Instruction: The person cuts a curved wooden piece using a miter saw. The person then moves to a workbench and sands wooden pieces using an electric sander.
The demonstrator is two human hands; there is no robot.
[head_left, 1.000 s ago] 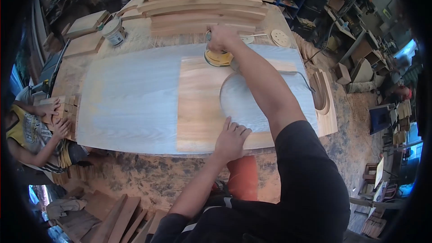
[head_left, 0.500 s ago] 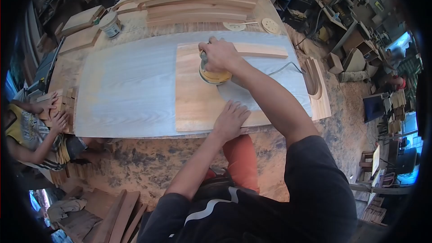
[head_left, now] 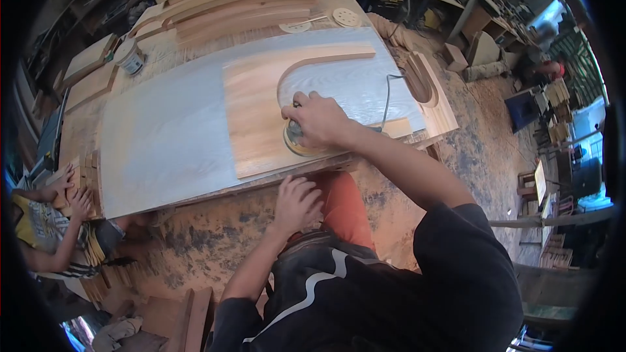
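My right hand [head_left: 319,120] is wrapped over the top of a yellow and dark palm sander [head_left: 291,138], whose pad rests on a pale wooden panel [head_left: 253,114]. The panel has a deep U-shaped cutout, with its curved edge just beyond the sander. A cord [head_left: 387,101] trails to the right from under my wrist. Off the near edge of the table, my left hand [head_left: 297,203] hovers above my orange-clad leg, fingers loosely bent and apart, holding nothing. Under the panel lies a greyish-white sheet [head_left: 163,127].
Stacked curved boards [head_left: 241,0] stand at the far side, near perforated sanding discs [head_left: 346,17] and a white tub [head_left: 130,57]. Another cutout piece [head_left: 435,107] sits at the right edge. At the left, a person's hands [head_left: 75,195] rest on wooden blocks [head_left: 90,176].
The sander came toward me with my right hand, from the panel's far part to its near part. My left hand lifted off the panel and drew back. The view turned and shifted.
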